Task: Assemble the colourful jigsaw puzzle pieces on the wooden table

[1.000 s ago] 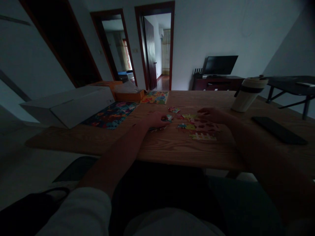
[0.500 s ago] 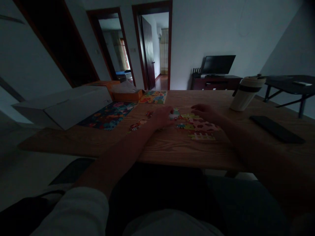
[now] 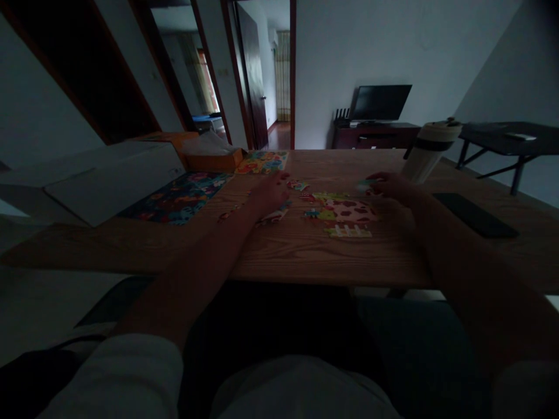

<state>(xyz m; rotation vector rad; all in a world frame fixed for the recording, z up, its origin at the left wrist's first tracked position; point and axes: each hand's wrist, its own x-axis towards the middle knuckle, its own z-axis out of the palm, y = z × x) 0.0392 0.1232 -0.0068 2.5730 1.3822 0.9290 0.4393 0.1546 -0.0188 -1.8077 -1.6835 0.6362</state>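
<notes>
A tumbler (image 3: 424, 158) stands near — beyond the right hand (image 3: 388, 185).

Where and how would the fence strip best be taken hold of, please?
Likely by its short ends, from the near side: the fence strip lies flat on the table, wide across the view, with the cow puzzle just beyond its far edge.

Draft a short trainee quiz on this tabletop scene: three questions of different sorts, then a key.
1. Which hand holds the pale-green piece? A) left hand; B) right hand.
2. True or false: the dark flat slab lies to the right of the spotted puzzle section.
3. Fill in: the white box is on the ___ side of the table.

Key: 1. B. 2. True. 3. Left.
</notes>
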